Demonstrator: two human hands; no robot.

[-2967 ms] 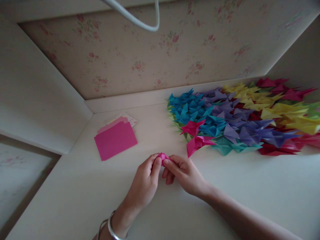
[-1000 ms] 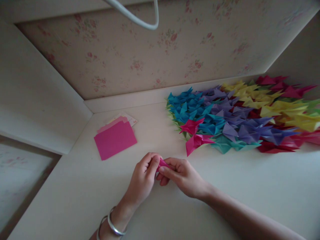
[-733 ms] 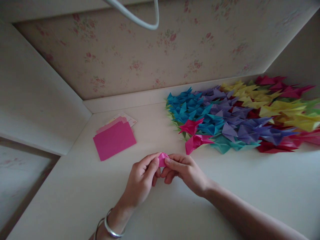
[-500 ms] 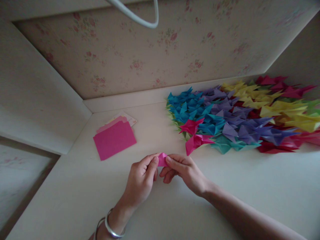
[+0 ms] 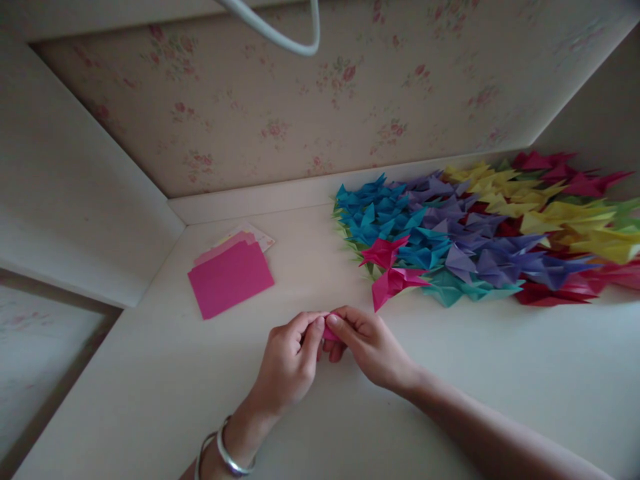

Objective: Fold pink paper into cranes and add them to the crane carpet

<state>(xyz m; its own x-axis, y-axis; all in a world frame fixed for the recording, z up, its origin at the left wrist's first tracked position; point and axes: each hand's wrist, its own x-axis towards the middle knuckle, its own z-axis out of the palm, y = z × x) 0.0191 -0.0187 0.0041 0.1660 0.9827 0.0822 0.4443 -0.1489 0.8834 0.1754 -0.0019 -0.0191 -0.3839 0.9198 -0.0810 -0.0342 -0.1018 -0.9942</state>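
A small folded piece of pink origami paper (image 5: 331, 333) is pinched between my two hands above the white table, mostly covered by my fingers. My left hand (image 5: 295, 353) grips its left side with thumb and forefinger, and silver bangles circle that wrist. From the right, my right hand (image 5: 367, 343) presses the paper with its thumb on top and the other fingers curled below. Both thumb tips nearly meet over it. Beyond my right hand lie two pink folded paper cranes (image 5: 395, 283) at the near edge of a big colourful pile.
Rows of folded paper cranes (image 5: 495, 247) in blue, purple, yellow, red and green cover the right rear of the table (image 5: 150, 393). At the left lies a stack of pink paper sheets (image 5: 231, 280). A white cable (image 5: 280, 37) hangs before the flowered wall.
My hands have come closer together, and the thumbs now cover more of the pink paper. Less of it shows than before. The stack and the cranes have stayed put.
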